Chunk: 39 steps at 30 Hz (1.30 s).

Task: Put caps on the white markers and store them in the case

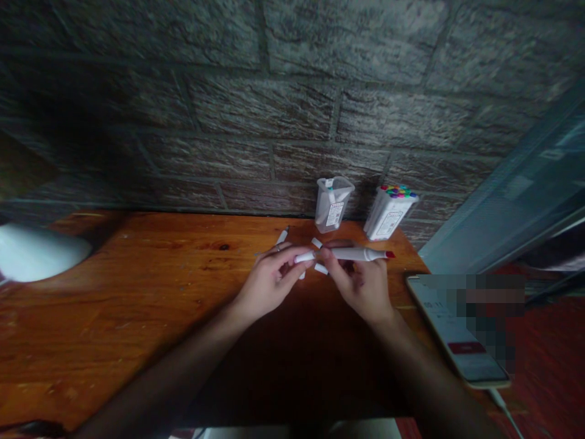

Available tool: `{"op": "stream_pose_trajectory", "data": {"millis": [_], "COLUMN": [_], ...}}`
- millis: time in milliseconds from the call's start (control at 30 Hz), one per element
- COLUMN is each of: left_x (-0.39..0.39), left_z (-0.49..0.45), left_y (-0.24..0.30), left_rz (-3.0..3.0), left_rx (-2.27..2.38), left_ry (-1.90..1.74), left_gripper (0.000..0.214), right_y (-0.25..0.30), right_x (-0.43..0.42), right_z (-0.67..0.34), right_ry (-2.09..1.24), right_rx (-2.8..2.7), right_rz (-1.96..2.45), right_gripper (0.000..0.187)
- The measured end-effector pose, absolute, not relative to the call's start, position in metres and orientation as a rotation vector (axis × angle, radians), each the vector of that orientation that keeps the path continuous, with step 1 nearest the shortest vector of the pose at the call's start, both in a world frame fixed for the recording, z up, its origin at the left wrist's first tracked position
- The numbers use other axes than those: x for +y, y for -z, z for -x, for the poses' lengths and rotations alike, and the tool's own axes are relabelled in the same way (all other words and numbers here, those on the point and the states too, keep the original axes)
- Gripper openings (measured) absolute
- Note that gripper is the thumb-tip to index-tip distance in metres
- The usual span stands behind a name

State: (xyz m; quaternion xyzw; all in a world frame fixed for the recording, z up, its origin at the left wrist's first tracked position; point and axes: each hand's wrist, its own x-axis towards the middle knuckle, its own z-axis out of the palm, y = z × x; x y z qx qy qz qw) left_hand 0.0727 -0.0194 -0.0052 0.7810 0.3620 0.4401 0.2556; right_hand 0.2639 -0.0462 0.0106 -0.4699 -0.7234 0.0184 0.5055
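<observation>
My right hand [361, 281] grips a white marker [361, 254] that lies level above the wooden table [137, 292], its red end pointing right. My left hand [269, 277] pinches the marker's left end, where a white cap [304, 258] sits between finger and thumb. Both hands are closed. Under and around the fingers, several white markers or caps [282, 236] lie on the table, partly hidden.
Against the brick wall stand an empty clear marker box [333, 204] and a white box of coloured markers [392, 212]. A phone [457, 332] with a cable lies at the right table edge. A white rounded object [39, 253] sits far left.
</observation>
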Motion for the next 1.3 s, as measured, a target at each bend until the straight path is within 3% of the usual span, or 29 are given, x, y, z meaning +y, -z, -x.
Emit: {"op": "stream_pose_trajectory", "data": {"millis": [100,233,567,1100,1300], "left_x": [-0.019,-0.02,-0.02,-0.02,-0.027], "left_z": [-0.072,-0.072,-0.072,-0.074,-0.077], "left_y": [0.005,0.003,0.003,0.004,0.0], "left_rz": [-2.061,-1.968,-1.904,-2.041,-2.034], "left_rx": [0.998,0.97,0.931,0.937,0.852], "left_ry": [-1.289,-1.336,-1.277,-1.193,-1.193], "left_gripper": [0.023,0.025,0.026,0.021,0.019], "right_y": [-0.009,-0.003,-0.007,-0.011,-0.012], "right_x": [-0.038,-0.031,-0.042,-0.051,-0.039], "right_z": [-0.281,-0.29,-0.263,-0.259,-0.281], "right_ry": [0.089,-0.011,-0.237,-0.14,0.007], "right_rx": [-1.577,-1.461,-1.352,-1.722,-1.434], "right_rz": [1.291,1.335,1.085,1.039,1.215], "right_gripper": [0.024,0.031,0.018,0.012,0.019]}}
